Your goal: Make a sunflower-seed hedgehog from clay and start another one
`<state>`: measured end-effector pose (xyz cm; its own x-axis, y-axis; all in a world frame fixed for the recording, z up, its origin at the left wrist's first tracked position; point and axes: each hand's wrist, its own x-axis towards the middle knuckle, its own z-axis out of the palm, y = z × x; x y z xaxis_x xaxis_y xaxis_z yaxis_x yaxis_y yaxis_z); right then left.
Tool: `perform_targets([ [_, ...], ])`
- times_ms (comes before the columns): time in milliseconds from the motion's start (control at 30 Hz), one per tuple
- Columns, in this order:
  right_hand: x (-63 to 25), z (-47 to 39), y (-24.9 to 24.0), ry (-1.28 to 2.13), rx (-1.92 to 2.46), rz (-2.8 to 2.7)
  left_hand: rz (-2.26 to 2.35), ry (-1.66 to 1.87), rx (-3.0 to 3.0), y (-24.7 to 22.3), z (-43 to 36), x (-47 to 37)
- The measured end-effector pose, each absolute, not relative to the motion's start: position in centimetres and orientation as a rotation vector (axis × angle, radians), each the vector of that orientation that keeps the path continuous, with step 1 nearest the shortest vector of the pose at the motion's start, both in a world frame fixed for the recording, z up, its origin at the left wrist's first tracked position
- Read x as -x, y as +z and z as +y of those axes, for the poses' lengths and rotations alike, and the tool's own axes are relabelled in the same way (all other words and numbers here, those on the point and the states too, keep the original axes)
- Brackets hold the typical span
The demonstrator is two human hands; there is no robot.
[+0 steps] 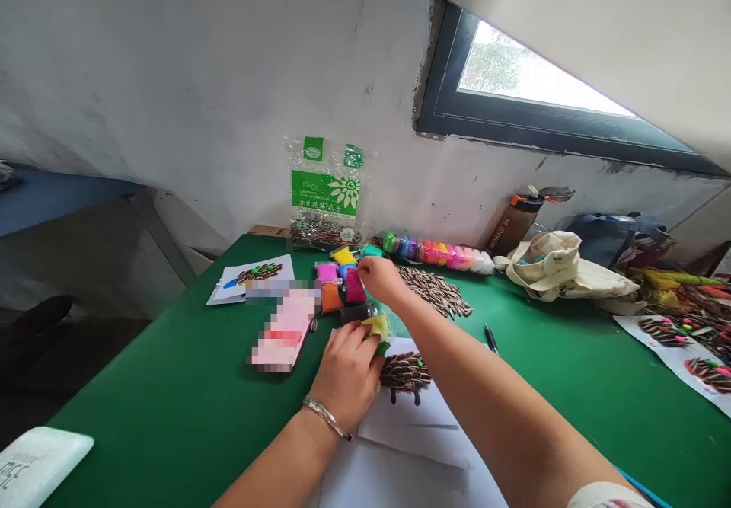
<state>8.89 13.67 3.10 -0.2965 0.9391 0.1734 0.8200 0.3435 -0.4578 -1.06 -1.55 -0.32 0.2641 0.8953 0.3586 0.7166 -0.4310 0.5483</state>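
My left hand (349,367), with a bracelet at the wrist, has its fingers curled round a yellow clay packet (378,325), with some green showing under the fingers. Farther forward, my right hand (378,276) pinches the edge of a dark pink clay packet (355,287). Around it lie a purple-pink packet (327,273), an orange packet (330,298) and a yellow packet (343,256). Just right of my left hand, a seed-covered hedgehog figure (404,372) with a green dot and dark legs rests on white paper (411,420).
Loose striped seeds (437,291) lie beyond my right forearm. A seed bag (325,196) and a row of coloured clay (439,254) stand by the wall. A pink phone-like item (285,333) is at left, a pen (491,338) and cloth bag (563,264) at right.
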Motion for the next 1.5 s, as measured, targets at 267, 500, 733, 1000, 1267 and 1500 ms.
perform_targets([
  [267,-14.7,6.4,5.5,0.829,1.148,-1.666,1.376,1.485,-1.493,2.2,-2.0,1.2],
  [500,-15.6,-1.6,3.2,1.317,1.019,-1.27,1.176,1.111,-1.373,2.6,-3.0,-0.2],
  [733,-17.7,-3.4,1.6,0.627,1.189,-1.64,1.235,0.997,-1.498,2.7,-3.3,-0.9],
  [1000,-17.8,-3.3,1.0,0.502,1.248,-1.88,1.286,0.942,-1.551,2.3,-3.1,-1.0],
  [1267,-17.8,-3.4,0.6,0.362,1.258,-1.834,1.284,0.931,-1.592,2.2,-3.1,-1.1],
  [1500,-17.4,-3.7,0.6,0.4,1.314,-1.937,1.274,0.939,-1.576,2.0,-3.1,-1.3],
])
